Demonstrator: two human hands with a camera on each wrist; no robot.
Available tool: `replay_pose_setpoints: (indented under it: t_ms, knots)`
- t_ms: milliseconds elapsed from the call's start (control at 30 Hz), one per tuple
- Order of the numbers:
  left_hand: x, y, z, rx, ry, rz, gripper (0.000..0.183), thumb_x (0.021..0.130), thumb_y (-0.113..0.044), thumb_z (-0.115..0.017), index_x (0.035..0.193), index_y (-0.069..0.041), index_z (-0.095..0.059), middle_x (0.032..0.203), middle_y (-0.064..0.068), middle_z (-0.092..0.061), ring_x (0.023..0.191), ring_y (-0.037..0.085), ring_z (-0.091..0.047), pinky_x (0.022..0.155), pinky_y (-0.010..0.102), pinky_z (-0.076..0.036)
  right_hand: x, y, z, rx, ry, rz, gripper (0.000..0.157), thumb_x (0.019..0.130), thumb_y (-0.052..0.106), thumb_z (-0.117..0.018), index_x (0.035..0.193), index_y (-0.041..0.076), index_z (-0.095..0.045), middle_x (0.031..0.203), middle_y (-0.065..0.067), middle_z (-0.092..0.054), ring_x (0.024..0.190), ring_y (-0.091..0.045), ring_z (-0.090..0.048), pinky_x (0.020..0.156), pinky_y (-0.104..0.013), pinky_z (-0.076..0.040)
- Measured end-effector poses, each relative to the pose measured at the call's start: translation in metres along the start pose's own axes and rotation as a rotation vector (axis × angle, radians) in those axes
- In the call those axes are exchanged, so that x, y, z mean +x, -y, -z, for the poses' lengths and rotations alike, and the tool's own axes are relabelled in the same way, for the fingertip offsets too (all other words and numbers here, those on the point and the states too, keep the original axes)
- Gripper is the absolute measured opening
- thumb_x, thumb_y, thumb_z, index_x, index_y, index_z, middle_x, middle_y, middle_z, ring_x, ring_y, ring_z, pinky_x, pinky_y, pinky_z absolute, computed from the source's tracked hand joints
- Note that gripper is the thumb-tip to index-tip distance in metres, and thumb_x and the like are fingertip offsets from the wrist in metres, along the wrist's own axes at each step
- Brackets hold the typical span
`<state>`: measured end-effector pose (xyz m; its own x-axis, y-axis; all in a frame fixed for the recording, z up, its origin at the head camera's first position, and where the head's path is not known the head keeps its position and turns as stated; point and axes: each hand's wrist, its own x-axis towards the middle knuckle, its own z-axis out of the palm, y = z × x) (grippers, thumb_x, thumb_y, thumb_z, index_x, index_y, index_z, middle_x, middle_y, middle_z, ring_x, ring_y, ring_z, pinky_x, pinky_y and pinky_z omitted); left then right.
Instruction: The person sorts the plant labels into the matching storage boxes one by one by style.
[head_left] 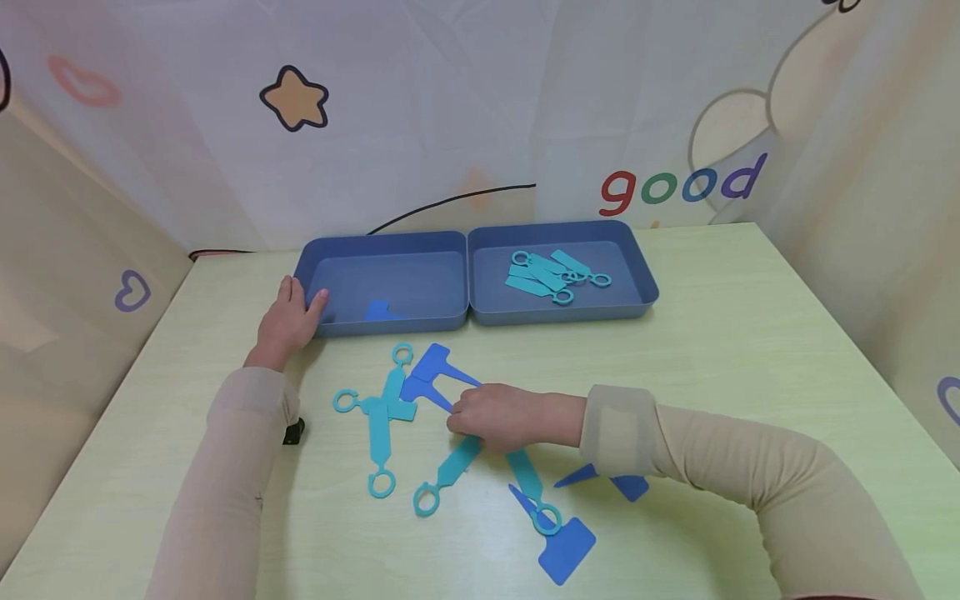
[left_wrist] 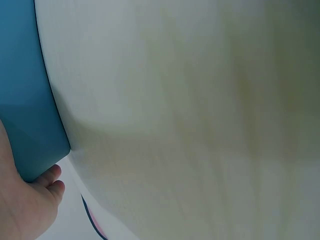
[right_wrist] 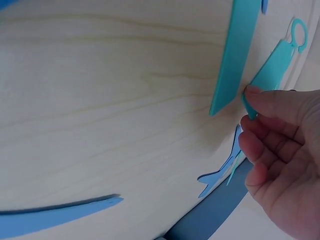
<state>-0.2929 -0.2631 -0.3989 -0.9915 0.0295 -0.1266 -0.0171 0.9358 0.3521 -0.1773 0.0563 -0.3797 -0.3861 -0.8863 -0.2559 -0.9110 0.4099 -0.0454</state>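
Observation:
My left hand (head_left: 288,321) holds the left front corner of the left blue-grey tray (head_left: 386,327), thumb over the rim and fingers outside. In that tray lies a blue T-shaped tag (head_left: 381,311). My right hand (head_left: 495,417), low over the table, pinches the end of a teal ring-ended tag (right_wrist: 272,67) between thumb and fingers. A second teal tag (head_left: 525,475) lies beside that hand, partly hidden by it. Two blue T-shaped tags (head_left: 432,363) lie just beyond the right hand, and three teal ring tags (head_left: 380,429) overlap to its left.
The right blue-grey tray (head_left: 562,316), holding several teal ring tags (head_left: 540,271), adjoins the left one. A blue T-shaped tag (head_left: 567,550) lies near the front, and more blue (head_left: 630,486) shows beside the right sleeve. A printed curtain (head_left: 450,108) hangs behind the table.

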Motion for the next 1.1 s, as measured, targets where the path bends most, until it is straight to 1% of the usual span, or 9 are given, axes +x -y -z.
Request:
replay_pose_setpoints:
  t_ms: [100, 167, 333, 533, 633, 800, 900, 967, 1100]
  knots:
    - [0.000, 0.001, -0.001, -0.003, -0.005, -0.002, 0.086, 0.088, -0.059, -0.004, 0.136, 0.011, 0.008, 0.143, 0.029, 0.011, 0.129, 0.048, -0.008, 0.103, 0.055, -0.016, 0.000, -0.001, 0.001, 0.029, 0.006, -0.002, 0.015, 0.079, 0.002, -0.060, 0.089, 0.014, -0.061, 0.082, 0.004, -0.060, 0.075, -0.011, -0.048, 0.069, -0.020, -0.042]
    - [0.001, 0.001, -0.001, -0.003, -0.008, -0.005, 0.086, 0.088, -0.059, -0.004, 0.136, 0.011, 0.008, 0.143, 0.029, 0.011, 0.129, 0.048, -0.009, 0.103, 0.055, -0.016, 0.000, -0.001, 0.000, 0.061, 0.013, -0.007, 0.012, 0.079, 0.002, -0.060, 0.084, 0.013, -0.059, 0.075, 0.005, -0.056, 0.073, -0.011, -0.045, 0.067, -0.019, -0.039]
    - [0.000, 0.001, -0.002, -0.003, -0.010, -0.007, 0.085, 0.089, -0.058, -0.005, 0.136, 0.012, 0.007, 0.143, 0.029, 0.011, 0.129, 0.048, -0.008, 0.103, 0.055, -0.016, 0.000, -0.006, -0.002, 0.219, 0.038, -0.056, 0.012, 0.079, 0.003, -0.061, 0.076, 0.011, -0.054, 0.067, 0.005, -0.043, 0.069, -0.011, -0.041, 0.064, -0.019, -0.035]
    - [0.000, 0.000, -0.001, -0.004, -0.008, -0.003, 0.085, 0.090, -0.058, -0.006, 0.136, 0.012, 0.007, 0.143, 0.029, 0.011, 0.130, 0.048, -0.008, 0.104, 0.054, -0.016, 0.000, -0.019, -0.006, 0.470, 0.032, -0.116, 0.012, 0.077, 0.000, -0.059, 0.077, 0.011, -0.057, 0.067, 0.006, -0.045, 0.066, -0.009, -0.041, 0.063, -0.018, -0.036]
    - [-0.001, 0.000, -0.001, -0.004, -0.008, -0.001, 0.084, 0.090, -0.057, -0.006, 0.136, 0.012, 0.006, 0.143, 0.030, 0.010, 0.130, 0.048, -0.008, 0.104, 0.054, -0.016, 0.000, -0.026, -0.008, 0.632, 0.042, -0.152, 0.010, 0.077, 0.000, -0.060, 0.078, 0.010, -0.061, 0.067, 0.006, -0.049, 0.065, -0.008, -0.043, 0.062, -0.017, -0.037]
    - [-0.001, 0.000, -0.001, -0.004, -0.009, 0.000, 0.084, 0.090, -0.057, -0.006, 0.136, 0.011, 0.007, 0.143, 0.029, 0.010, 0.129, 0.048, -0.009, 0.103, 0.054, -0.017, -0.001, -0.037, -0.009, 0.951, 0.061, -0.264, 0.008, 0.078, -0.002, -0.061, 0.081, 0.004, -0.065, 0.066, 0.001, -0.054, 0.060, -0.010, -0.048, 0.059, -0.018, -0.042]
    - [-0.001, 0.001, -0.001, -0.007, -0.012, -0.001, 0.084, 0.090, -0.057, -0.006, 0.137, 0.011, 0.007, 0.144, 0.029, 0.010, 0.129, 0.048, -0.009, 0.103, 0.055, -0.017, -0.002, -0.043, -0.012, 1.102, 0.055, -0.338, 0.008, 0.078, -0.003, -0.060, 0.080, 0.002, -0.066, 0.065, -0.001, -0.057, 0.057, -0.012, -0.050, 0.055, -0.020, -0.044]
    - [0.000, 0.001, -0.001, -0.005, -0.013, -0.003, 0.084, 0.089, -0.058, -0.006, 0.137, 0.011, 0.007, 0.144, 0.029, 0.010, 0.129, 0.048, -0.009, 0.103, 0.055, -0.017, -0.003, -0.046, -0.013, 1.177, 0.049, -0.379, 0.007, 0.078, -0.003, -0.060, 0.080, 0.001, -0.066, 0.063, -0.003, -0.059, 0.055, -0.014, -0.051, 0.054, -0.021, -0.044]
    - [0.001, 0.002, -0.002, -0.004, -0.020, -0.007, 0.085, 0.089, -0.058, -0.006, 0.137, 0.011, 0.007, 0.144, 0.029, 0.010, 0.129, 0.048, -0.009, 0.103, 0.054, -0.017, -0.006, -0.054, -0.011, 1.279, 0.025, -0.432, 0.006, 0.079, -0.002, -0.060, 0.081, 0.000, -0.065, 0.063, -0.005, -0.061, 0.054, -0.015, -0.049, 0.053, -0.022, -0.043]
